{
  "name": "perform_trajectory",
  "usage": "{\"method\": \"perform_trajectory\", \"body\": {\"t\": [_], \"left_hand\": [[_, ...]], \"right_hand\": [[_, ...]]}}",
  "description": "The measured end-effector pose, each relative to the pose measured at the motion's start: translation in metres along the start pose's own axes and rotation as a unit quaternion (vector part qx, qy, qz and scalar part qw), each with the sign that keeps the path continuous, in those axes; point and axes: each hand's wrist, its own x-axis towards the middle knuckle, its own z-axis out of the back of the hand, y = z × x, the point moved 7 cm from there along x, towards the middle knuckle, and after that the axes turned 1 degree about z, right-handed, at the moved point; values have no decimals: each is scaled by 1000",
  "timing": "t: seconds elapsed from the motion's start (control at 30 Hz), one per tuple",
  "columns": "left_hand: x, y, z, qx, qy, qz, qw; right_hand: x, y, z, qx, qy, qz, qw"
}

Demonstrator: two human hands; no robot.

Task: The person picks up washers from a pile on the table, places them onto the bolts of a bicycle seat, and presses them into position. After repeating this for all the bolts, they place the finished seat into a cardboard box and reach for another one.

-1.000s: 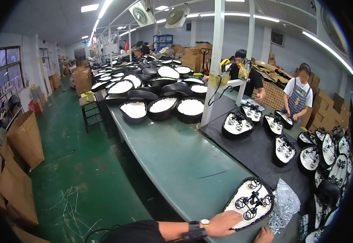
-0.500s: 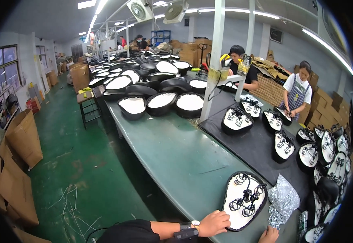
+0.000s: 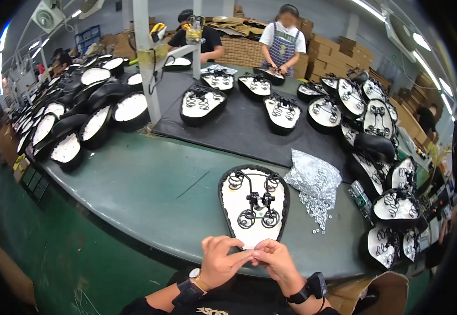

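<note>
A bicycle saddle [image 3: 232, 202] lies upside down on the green table, its white underside up, with black coil springs [image 3: 258, 218] and a clamp fixed to it. At its near edge my left hand [image 3: 220, 260] and my right hand [image 3: 276, 259] meet, fingertips pinched together. Whatever sits between the fingertips is too small to make out. Right of the saddle, a clear plastic bag [image 3: 312, 170] of small metal nuts lies on its side, with loose nuts [image 3: 316, 211] spilling toward me.
More sprung saddles [image 3: 283, 118] stand on the black mat [image 3: 239, 137] and pile up at the right. Saddles without springs [image 3: 65, 149] crowd the left. A metal post [image 3: 147, 63] rises from the table. Across it, a person in an apron [image 3: 283, 44] handles a saddle; another person [image 3: 207, 42] sits nearby.
The view has swung to the right. My left hand has left the saddle's edge, and my right hand has come from beside the loose nuts to meet it in front of the saddle.
</note>
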Motion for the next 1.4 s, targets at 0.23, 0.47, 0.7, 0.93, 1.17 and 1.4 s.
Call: {"method": "perform_trajectory", "body": {"t": [0.23, 0.47, 0.7, 0.93, 1.17, 1.4], "left_hand": [[2, 11, 5, 44, 9, 19, 999], [9, 51, -6, 11, 25, 95, 995], [21, 75, -42, 80, -1, 128, 989], [10, 90, -44, 95, -37, 147, 984], [16, 95, -62, 56, -13, 150, 987], [17, 111, -75, 46, -6, 216, 975]], "right_hand": [[3, -4, -15, 53, -17, -16, 998], [15, 22, -22, -157, -69, 67, 983], [26, 54, -54, -755, -87, 408, 505], [39, 43, -47, -715, -64, 461, 523], [45, 48, -37, -679, -96, 457, 567], [59, 51, -33, -658, -84, 478, 576]]}}
